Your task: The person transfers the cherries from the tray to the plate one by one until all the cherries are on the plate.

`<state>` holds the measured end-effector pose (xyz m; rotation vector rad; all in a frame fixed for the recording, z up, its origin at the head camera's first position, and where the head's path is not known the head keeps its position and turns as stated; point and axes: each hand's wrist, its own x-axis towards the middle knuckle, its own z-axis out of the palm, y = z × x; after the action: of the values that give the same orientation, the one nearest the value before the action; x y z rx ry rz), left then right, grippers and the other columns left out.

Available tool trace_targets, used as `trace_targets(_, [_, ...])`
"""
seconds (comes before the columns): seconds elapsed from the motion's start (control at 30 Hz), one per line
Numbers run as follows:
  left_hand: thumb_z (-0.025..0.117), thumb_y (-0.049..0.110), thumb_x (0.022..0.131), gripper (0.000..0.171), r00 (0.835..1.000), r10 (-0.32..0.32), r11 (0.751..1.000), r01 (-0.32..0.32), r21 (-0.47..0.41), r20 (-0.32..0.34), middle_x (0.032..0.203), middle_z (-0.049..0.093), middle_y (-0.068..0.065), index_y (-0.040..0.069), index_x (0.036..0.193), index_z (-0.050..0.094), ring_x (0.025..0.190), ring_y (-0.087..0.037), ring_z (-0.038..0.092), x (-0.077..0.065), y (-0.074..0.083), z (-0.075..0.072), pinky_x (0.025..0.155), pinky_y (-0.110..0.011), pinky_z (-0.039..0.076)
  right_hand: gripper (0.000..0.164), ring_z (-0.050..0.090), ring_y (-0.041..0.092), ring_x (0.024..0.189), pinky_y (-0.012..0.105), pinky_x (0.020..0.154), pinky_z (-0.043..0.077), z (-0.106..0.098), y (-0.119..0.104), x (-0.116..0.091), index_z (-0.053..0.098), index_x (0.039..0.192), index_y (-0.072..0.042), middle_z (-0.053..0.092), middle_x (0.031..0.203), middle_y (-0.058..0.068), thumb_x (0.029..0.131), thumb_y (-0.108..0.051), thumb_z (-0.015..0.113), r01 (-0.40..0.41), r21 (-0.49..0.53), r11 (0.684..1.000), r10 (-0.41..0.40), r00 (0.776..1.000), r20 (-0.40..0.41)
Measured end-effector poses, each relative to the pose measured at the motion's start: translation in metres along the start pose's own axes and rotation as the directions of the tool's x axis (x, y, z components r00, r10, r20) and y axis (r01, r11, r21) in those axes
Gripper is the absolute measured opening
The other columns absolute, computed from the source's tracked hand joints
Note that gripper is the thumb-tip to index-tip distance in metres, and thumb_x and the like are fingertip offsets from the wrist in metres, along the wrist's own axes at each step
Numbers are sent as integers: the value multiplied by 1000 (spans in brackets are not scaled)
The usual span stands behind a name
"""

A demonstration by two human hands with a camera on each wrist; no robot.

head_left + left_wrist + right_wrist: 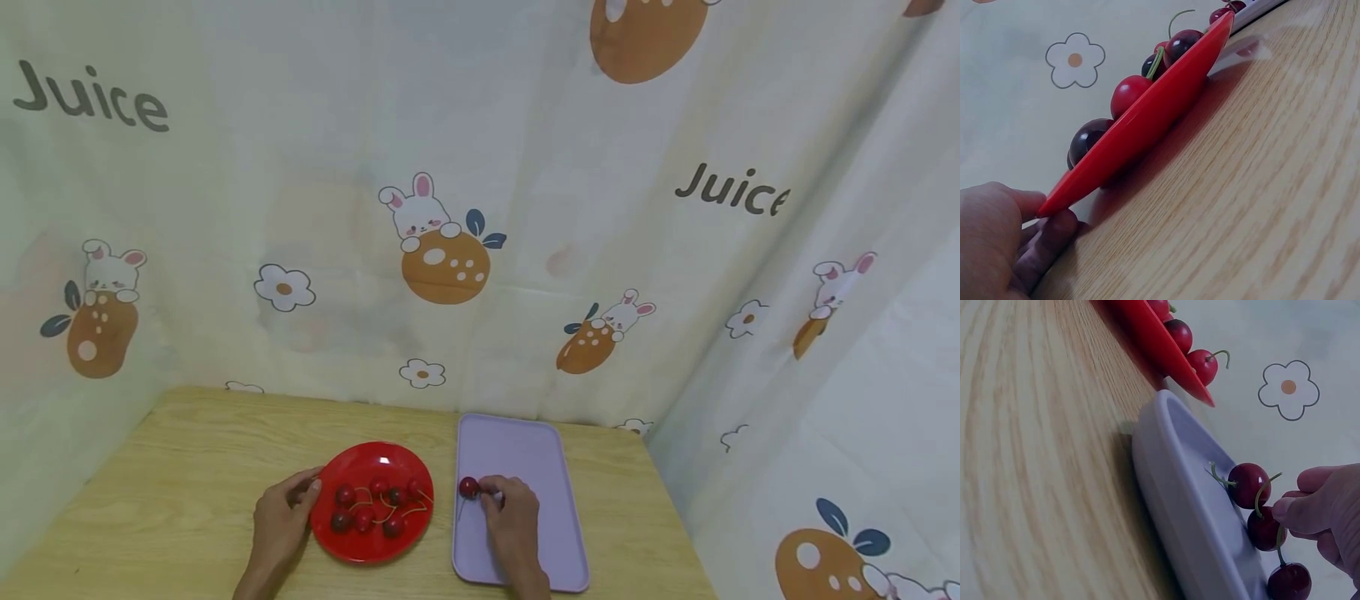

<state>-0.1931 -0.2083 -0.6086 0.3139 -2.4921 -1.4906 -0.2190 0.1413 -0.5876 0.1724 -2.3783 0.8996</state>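
Note:
My left hand (pixel 279 518) grips the left rim of a round red plate (pixel 356 467), thumb on top and fingertips beneath the edge, as the left wrist view shows. Several dark red cherries (pixel 363 520) with green stems lie on that plate. Over the left side of a lilac tray (pixel 517 454), my right hand (pixel 514 521) pinches a cherry (pixel 1265 530) between thumb and fingers. Beside it on the tray sit another cherry (pixel 1249 485) and, nearer the lower edge of the right wrist view, a third cherry (pixel 1289 582). Fingers hide part of the pinched one.
Plate and tray stand side by side on a light wood-grain table (pixel 202 467), a narrow gap between them. Behind and to the right hangs a pale curtain (pixel 337 208) printed with rabbits, fruit and flowers. The tray has a raised wall (pixel 1172 487).

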Motion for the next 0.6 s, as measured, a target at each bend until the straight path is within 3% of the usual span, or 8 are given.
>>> trace_targets(0.37, [65, 15, 111, 32, 1000, 10, 1000, -10, -13, 8, 120, 80, -15, 4, 139, 73, 88, -6, 68, 4, -1, 0, 73, -20, 52, 30, 61, 0, 65, 19, 61, 48, -7, 2, -1, 86, 88, -13, 83, 81, -4, 73, 12, 91, -42, 93, 995, 51, 994, -98])
trace_targets(0.6, [66, 14, 109, 32, 1000, 16, 1000, -16, 5, -12, 119, 80, -15, 5, 139, 74, 90, -8, 68, 4, -2, 1, 75, -20, 51, 25, 66, 1, 66, 29, 66, 55, -22, 2, 4, 86, 85, -16, 83, 78, -7, 73, 5, 93, -62, 145, 987, 89, 977, -193])
